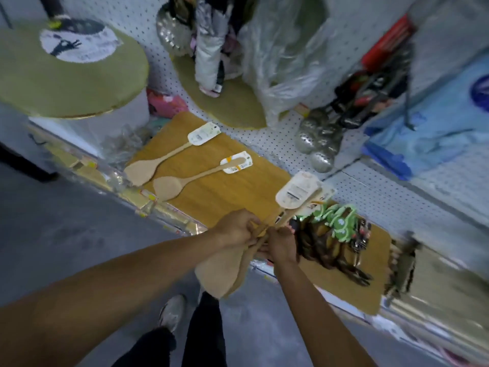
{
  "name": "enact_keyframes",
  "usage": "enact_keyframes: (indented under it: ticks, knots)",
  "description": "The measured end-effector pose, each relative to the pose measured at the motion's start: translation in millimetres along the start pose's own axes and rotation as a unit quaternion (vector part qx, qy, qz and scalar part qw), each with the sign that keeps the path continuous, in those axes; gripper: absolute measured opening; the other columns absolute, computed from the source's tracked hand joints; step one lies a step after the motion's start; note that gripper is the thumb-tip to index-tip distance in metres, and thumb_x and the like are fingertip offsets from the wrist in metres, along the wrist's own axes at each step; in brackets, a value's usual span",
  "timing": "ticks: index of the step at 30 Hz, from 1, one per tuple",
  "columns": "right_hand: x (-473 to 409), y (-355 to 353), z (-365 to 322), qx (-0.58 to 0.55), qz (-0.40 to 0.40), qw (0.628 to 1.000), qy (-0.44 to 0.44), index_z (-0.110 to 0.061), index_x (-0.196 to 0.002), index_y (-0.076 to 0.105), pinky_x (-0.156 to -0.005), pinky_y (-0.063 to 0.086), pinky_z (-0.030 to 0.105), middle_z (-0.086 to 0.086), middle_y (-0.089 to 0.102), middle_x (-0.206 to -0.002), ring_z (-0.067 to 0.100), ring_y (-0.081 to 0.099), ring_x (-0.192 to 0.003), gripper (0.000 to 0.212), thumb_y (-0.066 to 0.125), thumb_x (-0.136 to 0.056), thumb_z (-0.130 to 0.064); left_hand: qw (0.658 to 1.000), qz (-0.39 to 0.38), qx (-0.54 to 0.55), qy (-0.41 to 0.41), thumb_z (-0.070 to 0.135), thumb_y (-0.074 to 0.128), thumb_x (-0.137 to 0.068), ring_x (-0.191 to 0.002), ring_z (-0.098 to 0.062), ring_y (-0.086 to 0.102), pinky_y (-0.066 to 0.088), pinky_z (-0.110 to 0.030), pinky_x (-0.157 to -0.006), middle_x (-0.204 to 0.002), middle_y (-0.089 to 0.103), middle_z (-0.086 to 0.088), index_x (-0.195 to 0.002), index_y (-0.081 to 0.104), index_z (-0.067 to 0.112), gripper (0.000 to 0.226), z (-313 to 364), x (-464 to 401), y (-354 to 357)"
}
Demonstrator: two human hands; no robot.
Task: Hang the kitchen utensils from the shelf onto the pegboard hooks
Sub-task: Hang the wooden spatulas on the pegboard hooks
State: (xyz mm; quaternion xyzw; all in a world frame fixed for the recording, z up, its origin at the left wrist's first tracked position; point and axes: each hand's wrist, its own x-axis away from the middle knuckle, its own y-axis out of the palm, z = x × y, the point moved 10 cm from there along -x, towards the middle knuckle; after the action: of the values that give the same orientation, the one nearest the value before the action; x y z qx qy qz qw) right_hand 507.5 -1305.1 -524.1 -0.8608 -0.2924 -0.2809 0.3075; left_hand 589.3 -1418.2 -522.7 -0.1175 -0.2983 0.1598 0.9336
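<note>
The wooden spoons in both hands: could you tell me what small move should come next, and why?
Probably raise the bundle of wooden spoons toward the pegboard. Both the left hand and the right hand already grip the handles, bowls hanging down, card tags pointing up at the board. Two more spoons lie on the shelf for later.

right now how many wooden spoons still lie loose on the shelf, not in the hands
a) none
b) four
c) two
c: two wooden spoons lie side by side on the shelf, tags toward the pegboard, while the left hand and right hand grip the held spoons.
</note>
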Motion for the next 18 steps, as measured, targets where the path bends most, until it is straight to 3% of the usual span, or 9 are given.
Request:
enact_keyframes:
  ticks: [3,6,10,13,16,18]
  knots:
    - [25.7,-42.3,16.0,0.010,0.029,0.999,-0.042,-0.010,-0.083,0.059,-0.068,0.057,0.059,0.022,0.071,-0.078,0.040,0.070,-0.072,0.018,0.051,-0.089,-0.025,0.997,-0.027,-0.060,0.040,0.011,0.078,-0.077,-0.090,-0.021,0.069,0.052,-0.030,-0.075,-0.093,0.075,-0.005,-0.100,0.076,0.020,0.024,32.9,20.1,31.3]
    - [50.9,-87.4,31.8,-0.004,0.060,0.996,-0.061,-0.004,-0.088,0.051,-0.068,0.053,0.062,0.032,0.064,-0.090,0.046,0.065,-0.079,0.014,0.050,-0.093,-0.018,0.993,-0.025,-0.083,0.075,0.012,0.076,-0.079,-0.084,-0.028,0.067,0.053,-0.040,-0.070,-0.090,0.073,-0.010,-0.090,0.074,0.011,0.011,73.6,36.0,55.9]
    - [84.8,-156.8,39.1,-0.021,0.091,0.992,-0.086,-0.016,-0.083,0.041,-0.064,0.054,0.061,0.027,0.060,-0.082,0.044,0.062,-0.071,0.013,0.050,-0.093,-0.016,0.981,-0.039,-0.136,0.133,0.016,0.072,-0.088,-0.087,-0.020,0.065,0.047,-0.037,-0.069,-0.090,0.070,-0.004,-0.089,0.070,0.009,0.007,136.0,46.9,99.9]
    - [113.9,-223.3,38.2,-0.040,0.140,0.981,-0.127,-0.017,-0.088,0.045,-0.053,0.052,0.045,0.022,0.061,-0.079,0.041,0.061,-0.068,0.011,0.050,-0.096,-0.011,0.974,-0.069,-0.137,0.166,0.015,0.068,-0.092,-0.081,-0.030,0.067,0.053,-0.040,-0.069,-0.089,0.070,-0.009,-0.091,0.067,0.009,0.006,187.1,52.5,142.0]
    - [133.4,-289.9,54.2,-0.036,0.179,0.970,-0.159,-0.018,-0.104,0.056,-0.061,0.055,0.045,0.013,0.067,-0.087,0.032,0.065,-0.075,0.009,0.053,-0.095,-0.019,0.966,-0.083,-0.145,0.198,0.016,0.068,-0.093,-0.074,-0.023,0.064,0.049,-0.031,-0.066,-0.082,0.064,0.002,-0.093,0.066,0.013,0.003,237.3,58.2,191.6]
    - [144.3,-338.1,75.1,-0.047,0.209,0.963,-0.160,-0.017,-0.109,0.057,-0.068,0.056,0.049,0.013,0.069,-0.090,0.030,0.066,-0.079,0.018,0.055,-0.092,-0.023,0.960,-0.092,-0.141,0.224,0.014,0.070,-0.092,-0.074,-0.022,0.063,0.052,-0.036,-0.070,-0.081,0.061,0.006,-0.093,0.063,0.019,0.008,268.1,61.6,230.8]
